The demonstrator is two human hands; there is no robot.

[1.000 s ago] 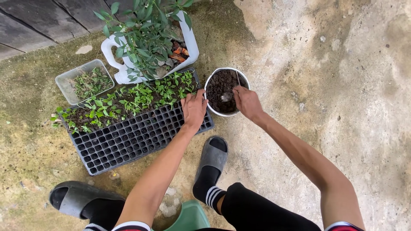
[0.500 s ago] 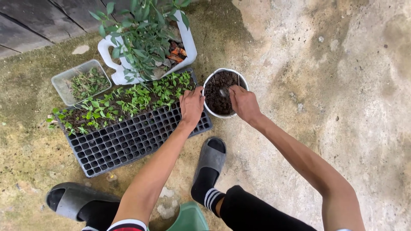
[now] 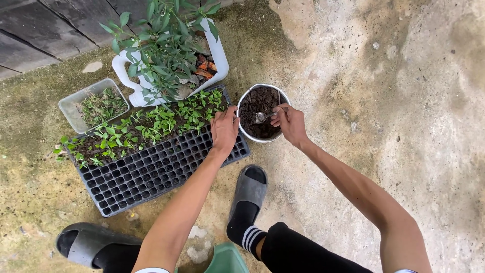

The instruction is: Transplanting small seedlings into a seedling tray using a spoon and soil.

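Seen from above on mossy concrete floor point(image 3: 384, 126), left to right: clear plastic tub point(image 3: 93, 105) of sprouts, white cut jug planter point(image 3: 217, 53), black seedling tray point(image 3: 151, 167), thin and likely floppy, best lifted by both rims. Left hand point(image 3: 225, 130) resting flat on tray corner, holding nothing; right hand point(image 3: 290, 123) pinching metal spoon point(image 3: 262, 117), light, stiff, in white pot of dark soil point(image 3: 261, 112). No labels visible.

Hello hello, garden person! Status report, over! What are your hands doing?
Left hand resting on seedling tray. Right hand holding spoon in soil bucket. Nothing in the way.
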